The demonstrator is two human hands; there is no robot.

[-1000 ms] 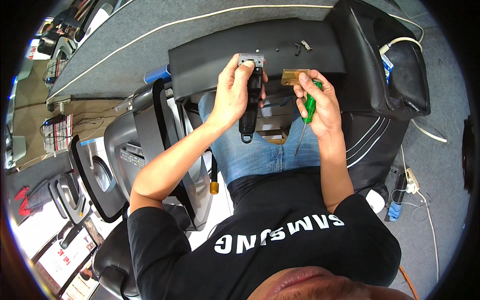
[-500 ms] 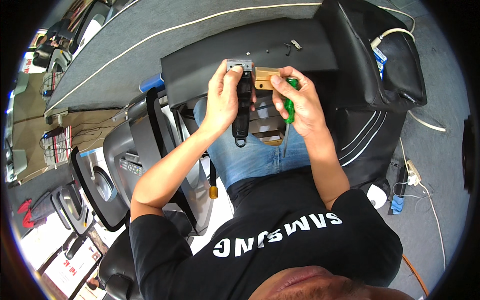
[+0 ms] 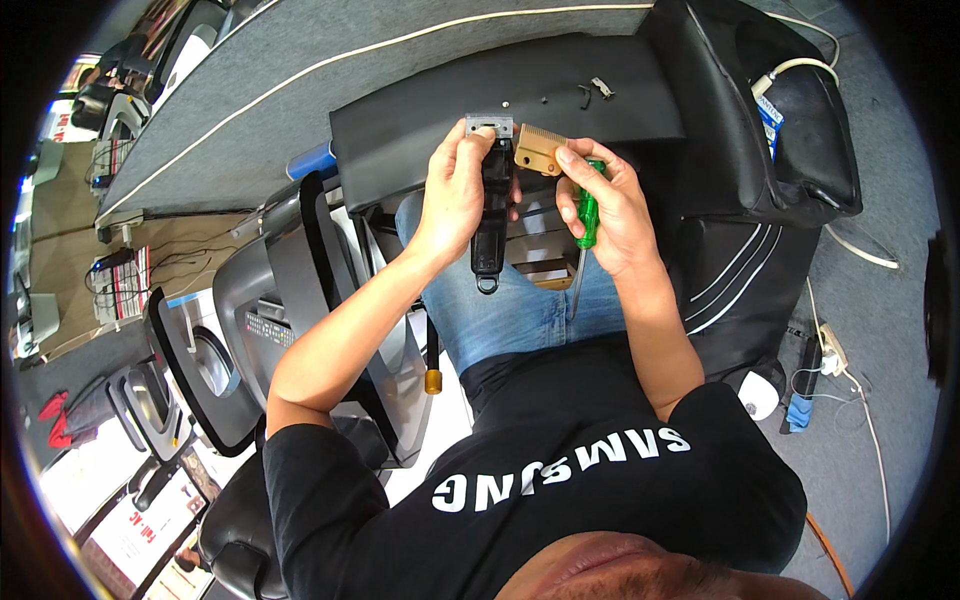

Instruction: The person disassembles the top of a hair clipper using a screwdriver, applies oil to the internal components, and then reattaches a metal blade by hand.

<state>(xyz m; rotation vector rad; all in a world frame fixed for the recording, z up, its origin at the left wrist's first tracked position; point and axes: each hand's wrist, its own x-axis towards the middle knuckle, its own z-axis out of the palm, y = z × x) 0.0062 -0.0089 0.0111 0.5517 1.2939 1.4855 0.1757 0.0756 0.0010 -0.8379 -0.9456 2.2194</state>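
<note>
My left hand (image 3: 455,195) is wrapped round a black hair clipper (image 3: 490,230), its thumb on the silver cutting blade (image 3: 489,125) at the top end. The clipper points away from me, its hanging loop toward my lap. In my right hand (image 3: 615,205), thumb and fingers pinch a gold toothed clipper blade (image 3: 541,150), tilted close beside the silver one. A screwdriver with a green handle (image 3: 590,215) is tucked in the same hand, its shaft pointing down toward my jeans. Small loose parts lie beyond on the black seat, among them a little metal piece (image 3: 602,88) and a dark curved piece (image 3: 585,96).
The black padded seat (image 3: 400,110) is in front of me, with a black armrest (image 3: 725,110) on the right holding a white cable and a blue packet (image 3: 769,118). Grey plastic chair-like frames (image 3: 270,290) stand at left. A power strip (image 3: 833,352) lies on the floor at right.
The gold blade has turned in my right fingers, and its toothed edge now tilts upward. My left hand still holds the clipper; the whole view has shifted slightly.
</note>
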